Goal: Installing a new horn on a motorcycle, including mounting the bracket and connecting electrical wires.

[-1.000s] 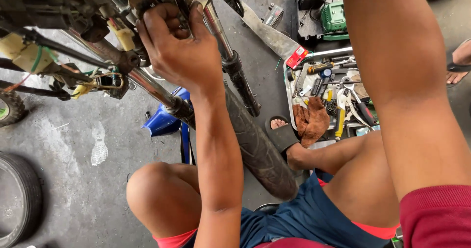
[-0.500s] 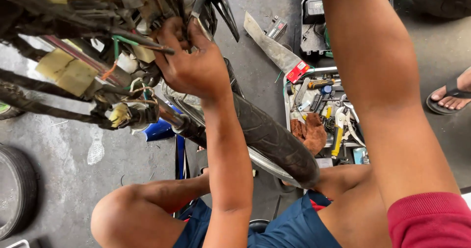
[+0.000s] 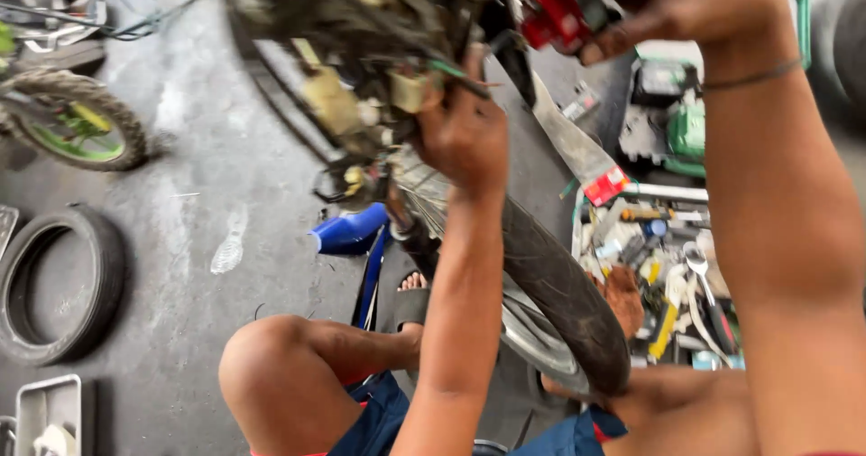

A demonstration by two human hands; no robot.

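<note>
Motorbike front wheel (image 3: pixel 559 303) sits btwn person's knees, steadying the bike for work up top. Left hand (image 3: pixel 465 136) is closed round the wiring bundle (image 3: pixel 397 86) under the headstock; right hand (image 3: pixel 695 9) clamps the red part (image 3: pixel 555 14). Tool tray (image 3: pixel 667 276) on right holds wrenches, screwdrivers, misc bits.

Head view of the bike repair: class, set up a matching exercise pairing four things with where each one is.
Things:
1. left hand
2. right hand
3. loose tyre
4. tool tray

Places:
A. lying flat on the floor at far left
B. on the red part at the top
C. in the tangle of wires and cables
D. on the floor right of the front wheel

Pairs: 1-C, 2-B, 3-A, 4-D
</note>
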